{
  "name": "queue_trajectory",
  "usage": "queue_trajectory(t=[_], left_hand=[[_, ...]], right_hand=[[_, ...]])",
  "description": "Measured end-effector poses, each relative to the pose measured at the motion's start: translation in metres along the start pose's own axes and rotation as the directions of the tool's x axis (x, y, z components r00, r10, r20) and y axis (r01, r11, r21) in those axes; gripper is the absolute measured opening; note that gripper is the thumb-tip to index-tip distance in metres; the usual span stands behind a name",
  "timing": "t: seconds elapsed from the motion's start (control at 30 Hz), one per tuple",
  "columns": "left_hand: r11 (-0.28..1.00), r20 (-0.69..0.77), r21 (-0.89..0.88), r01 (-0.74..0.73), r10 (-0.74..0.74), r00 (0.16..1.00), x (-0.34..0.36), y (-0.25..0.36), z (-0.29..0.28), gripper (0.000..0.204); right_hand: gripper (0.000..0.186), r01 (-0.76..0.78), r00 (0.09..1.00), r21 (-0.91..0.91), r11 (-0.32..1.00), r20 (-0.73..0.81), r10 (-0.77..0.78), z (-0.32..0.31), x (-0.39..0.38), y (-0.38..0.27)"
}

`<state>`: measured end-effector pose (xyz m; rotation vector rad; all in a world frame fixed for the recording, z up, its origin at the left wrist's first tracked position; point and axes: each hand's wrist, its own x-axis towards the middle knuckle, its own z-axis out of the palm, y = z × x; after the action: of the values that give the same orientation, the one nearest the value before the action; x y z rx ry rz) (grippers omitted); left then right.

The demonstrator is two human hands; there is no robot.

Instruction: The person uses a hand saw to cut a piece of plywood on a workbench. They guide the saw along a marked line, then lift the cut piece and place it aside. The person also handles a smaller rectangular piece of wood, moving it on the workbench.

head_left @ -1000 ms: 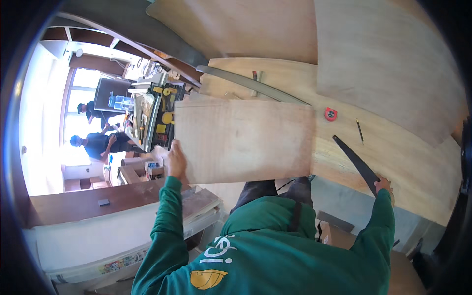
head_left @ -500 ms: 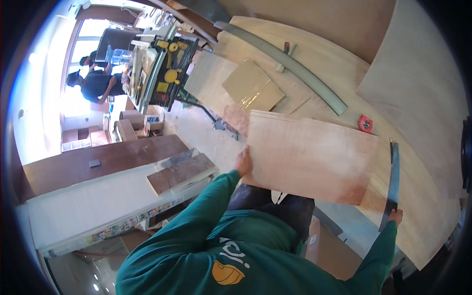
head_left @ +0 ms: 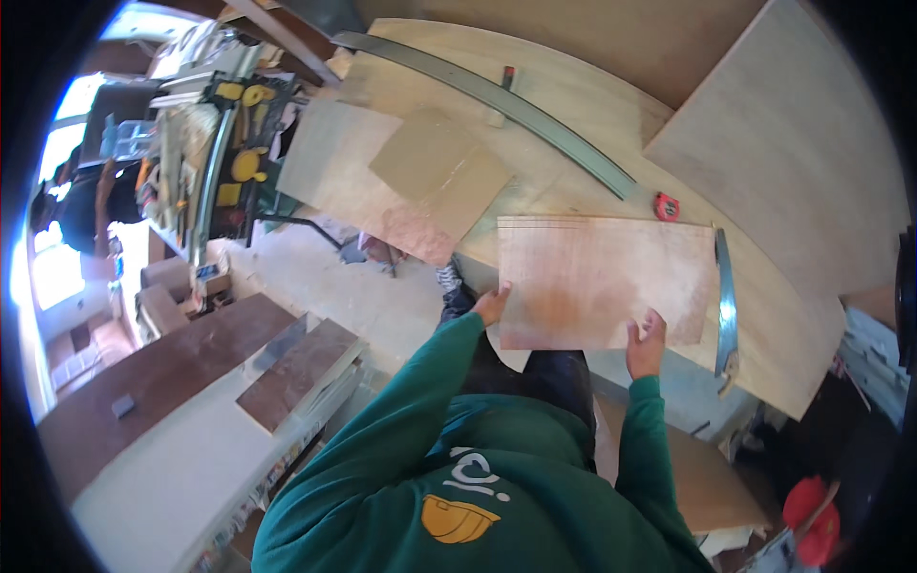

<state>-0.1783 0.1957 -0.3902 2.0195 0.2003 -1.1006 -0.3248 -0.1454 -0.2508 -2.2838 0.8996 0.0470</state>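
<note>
A reddish-brown rectangular plywood piece [head_left: 602, 277] lies on a larger pale plywood sheet [head_left: 783, 334] in front of me. Several thin parallel lines run along its far edge. My left hand [head_left: 492, 304] grips its left edge, thumb on top. Over the near edge, toward the right, my right hand [head_left: 647, 346] is open with thumb and fingers apart; whether it touches the wood I cannot tell. A handsaw [head_left: 727, 296] rests just right of the piece, its handle end toward me. Beyond the far right corner sits a red tape measure [head_left: 667, 206].
A long grey-green metal rail [head_left: 506, 103] crosses the sheet's far side. Cardboard [head_left: 439, 167] lies at the left. A cluttered tool stand [head_left: 244, 162] and a person [head_left: 95, 205] are at far left. A white-topped bench [head_left: 181, 487] with brown boards is at lower left.
My right hand has let go of the handsaw and moved left to the plywood piece. The saw now lies on the sheet. My left hand keeps its hold, and the whole view has shifted.
</note>
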Motion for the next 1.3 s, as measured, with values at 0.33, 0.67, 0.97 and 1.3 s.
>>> queue_trajectory(t=[0.33,0.67,0.97,1.3], left_hand=[[0.796,-0.138,-0.573,0.194,-0.327,0.935,-0.125,-0.129,-0.202,0.054],[0.951,-0.148,-0.300,0.073,-0.121,0.982,-0.161,-0.091,-0.055,0.059],[0.952,0.068,-0.233,0.198,-0.187,0.980,-0.049,-0.069,0.020,0.058],[0.958,-0.009,-0.267,-0.101,0.103,0.995,0.037,-0.054,-0.022,0.049]], right_hand=[[0.095,-0.077,0.997,-0.382,0.921,-0.016,0.077,0.014,0.260,0.029],[0.066,-0.021,1.000,-0.243,0.970,0.000,0.022,0.004,0.260,-0.015],[0.040,-0.426,0.903,0.542,0.724,0.306,0.302,-0.042,-0.026,0.032],[0.035,-0.600,0.792,0.470,0.647,0.461,0.400,-0.047,-0.239,0.017]])
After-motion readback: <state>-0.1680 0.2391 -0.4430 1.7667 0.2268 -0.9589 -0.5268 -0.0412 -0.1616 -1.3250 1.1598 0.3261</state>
